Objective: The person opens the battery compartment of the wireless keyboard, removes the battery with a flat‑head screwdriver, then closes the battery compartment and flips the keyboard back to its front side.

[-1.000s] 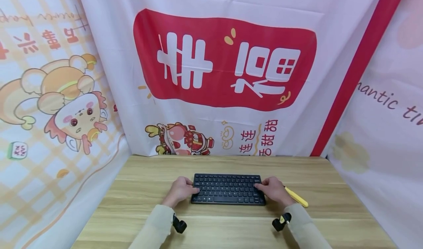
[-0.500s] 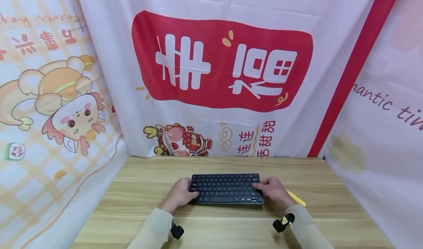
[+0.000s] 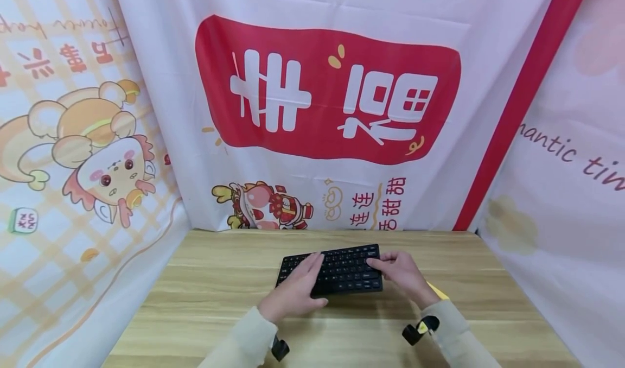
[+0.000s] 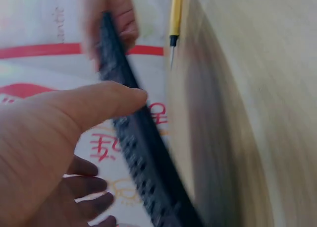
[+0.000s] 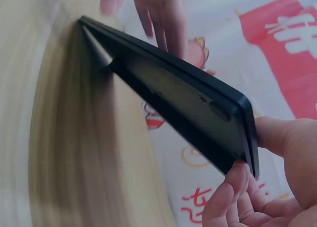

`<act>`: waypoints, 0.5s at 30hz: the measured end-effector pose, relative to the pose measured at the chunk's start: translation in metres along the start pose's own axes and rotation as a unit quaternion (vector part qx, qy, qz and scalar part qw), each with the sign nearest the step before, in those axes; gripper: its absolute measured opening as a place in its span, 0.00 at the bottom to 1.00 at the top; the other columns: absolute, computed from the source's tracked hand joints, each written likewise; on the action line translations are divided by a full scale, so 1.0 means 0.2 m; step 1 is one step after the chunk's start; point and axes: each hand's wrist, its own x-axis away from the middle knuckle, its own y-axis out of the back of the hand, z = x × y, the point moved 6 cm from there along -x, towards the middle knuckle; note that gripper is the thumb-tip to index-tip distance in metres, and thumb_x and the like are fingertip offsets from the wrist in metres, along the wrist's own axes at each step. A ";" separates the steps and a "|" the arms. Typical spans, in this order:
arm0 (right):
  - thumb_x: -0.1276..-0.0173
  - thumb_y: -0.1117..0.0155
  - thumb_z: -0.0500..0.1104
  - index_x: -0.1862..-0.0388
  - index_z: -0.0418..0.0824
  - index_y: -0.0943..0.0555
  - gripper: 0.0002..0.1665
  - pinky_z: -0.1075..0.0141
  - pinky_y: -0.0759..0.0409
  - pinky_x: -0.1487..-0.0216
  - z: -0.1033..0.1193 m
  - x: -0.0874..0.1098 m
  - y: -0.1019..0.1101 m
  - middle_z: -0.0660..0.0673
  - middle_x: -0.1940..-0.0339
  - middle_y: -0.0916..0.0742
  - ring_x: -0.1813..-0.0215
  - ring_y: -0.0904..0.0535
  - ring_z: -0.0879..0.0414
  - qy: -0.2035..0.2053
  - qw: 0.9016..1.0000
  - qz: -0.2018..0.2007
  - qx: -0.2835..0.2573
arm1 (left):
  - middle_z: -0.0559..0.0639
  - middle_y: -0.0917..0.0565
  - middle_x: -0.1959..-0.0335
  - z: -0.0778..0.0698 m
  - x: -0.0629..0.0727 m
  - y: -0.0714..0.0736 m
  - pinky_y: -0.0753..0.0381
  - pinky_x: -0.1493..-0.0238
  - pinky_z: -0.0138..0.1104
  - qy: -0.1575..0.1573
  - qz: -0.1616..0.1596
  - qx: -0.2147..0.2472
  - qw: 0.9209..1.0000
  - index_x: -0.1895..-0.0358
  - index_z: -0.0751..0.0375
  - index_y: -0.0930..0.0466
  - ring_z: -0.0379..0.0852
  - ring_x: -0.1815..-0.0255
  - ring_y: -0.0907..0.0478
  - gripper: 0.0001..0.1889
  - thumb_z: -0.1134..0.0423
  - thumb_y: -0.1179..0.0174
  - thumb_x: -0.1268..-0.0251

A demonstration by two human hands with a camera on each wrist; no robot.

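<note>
A black keyboard (image 3: 349,276) is held up off the table and tilted, its left end lower than its right. My right hand (image 3: 402,274) pinches its right end, thumb on the key side; in the right wrist view the fingers (image 5: 237,180) reach the bare underside. My left hand (image 3: 295,293) is in front of the left part of the keys with its fingers stretched out. In the left wrist view the left thumb (image 4: 106,100) crosses in front of the keyboard's near edge; whether it touches cannot be told.
A yellow-handled screwdriver (image 4: 175,19) lies on the wooden table (image 3: 205,292), partly hidden behind my right wrist in the head view. Printed cloth hangs (image 3: 332,194) stand along the back and both sides of the table.
Both hands held the keyboard's ends near the table; now it is raised and tilted in my right hand. My left hand has let go of the left end and moved right, over the keys.
</note>
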 end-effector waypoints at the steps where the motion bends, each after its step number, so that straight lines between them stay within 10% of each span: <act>1: 0.33 0.23 0.58 0.68 0.41 0.19 0.23 0.64 0.24 0.64 0.02 0.01 0.00 0.52 0.75 0.21 0.67 0.25 0.56 0.002 1.000 -0.005 0.001 | 0.54 0.56 0.10 -0.02 -0.02 -0.02 0.47 0.12 0.53 -0.008 -0.003 -0.007 1.000 0.13 0.61 0.57 0.56 0.10 0.54 0.56 0.48 0.28 0.33; 15: 0.31 0.24 0.55 0.55 0.34 0.16 0.25 0.66 0.19 0.63 0.13 0.06 -0.01 0.44 0.62 0.10 0.62 0.19 0.54 0.012 0.999 -0.040 -0.001 | 0.55 0.62 0.10 -0.20 -0.18 -0.14 0.45 0.13 0.54 -0.097 -0.085 -0.065 0.989 0.13 0.62 0.61 0.55 0.10 0.55 0.61 0.53 0.26 0.39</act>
